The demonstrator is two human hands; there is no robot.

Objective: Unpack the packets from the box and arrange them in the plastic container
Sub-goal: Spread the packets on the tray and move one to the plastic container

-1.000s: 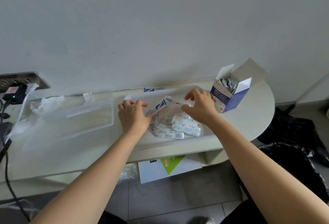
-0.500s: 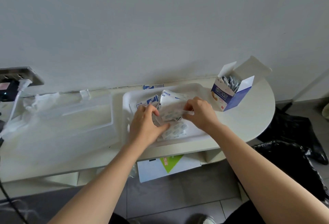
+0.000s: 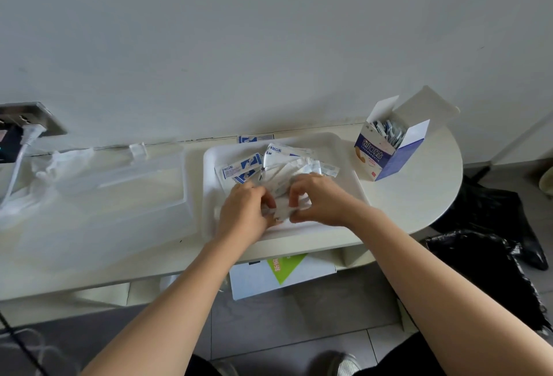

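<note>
The left hand (image 3: 246, 211) and right hand (image 3: 324, 199) meet over the near middle of the white plastic container (image 3: 344, 185); each pinches, with curled fingers, the same bunch of packets (image 3: 286, 178), which fans toward the far side; the open box (image 3: 377, 158) stands just right of it on the table (image 3: 419, 196), packets inside.

Cannot count the packets (image 3: 287, 166) pinched between the left hand (image 3: 244, 211) and right hand (image 3: 324, 199), with the near end of the pile and the plastic container (image 3: 207, 172) floor beneath covered by curled fingers. Cannot count or read those standing in the open box (image 3: 389, 157) either, too small and blurred beyond their top edges. Cut off at the left edge, the wall socket (image 3: 33, 120) and plug (image 3: 30, 133); half hidden under the tabletop (image 3: 413, 196), the white carton (image 3: 257, 283) below.
</note>
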